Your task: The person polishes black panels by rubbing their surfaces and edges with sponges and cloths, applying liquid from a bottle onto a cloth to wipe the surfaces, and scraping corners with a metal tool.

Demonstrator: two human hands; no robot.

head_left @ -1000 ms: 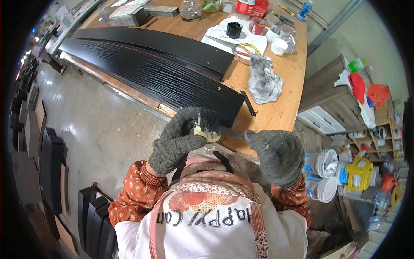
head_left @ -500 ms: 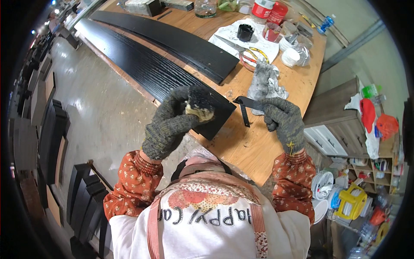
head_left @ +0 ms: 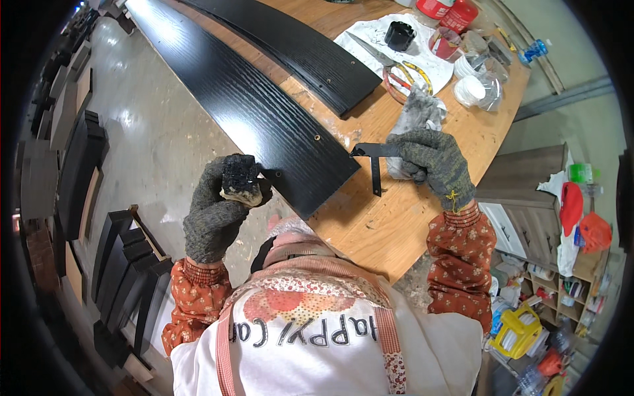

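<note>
My left hand point(head_left: 221, 211), in a dark grey knit glove, is closed around a black-stained sponge block point(head_left: 240, 179) held just off the near corner of a long black curved wooden panel point(head_left: 264, 119). My right hand point(head_left: 432, 158), gloved too, grips a thin black L-shaped metal piece point(head_left: 374, 162) above the wooden table point(head_left: 376, 224), right beside the panel's end. A second black curved panel point(head_left: 297, 53) lies farther back on the table. A crumpled grey rag point(head_left: 417, 113) sits just behind my right hand.
A white cloth point(head_left: 389, 49) at the far side carries a black cup, scissors, tape rolls and small tubs. Red cans stand at the table's far edge. Dark panels lean in stacks on the floor at left point(head_left: 125, 264). Shelves with clutter and a yellow reel point(head_left: 518, 330) are at right.
My right hand rose from beside my body to the table and took hold of the L-shaped metal piece. My left hand, sponge in grip, shifted slightly left off the panel's corner.
</note>
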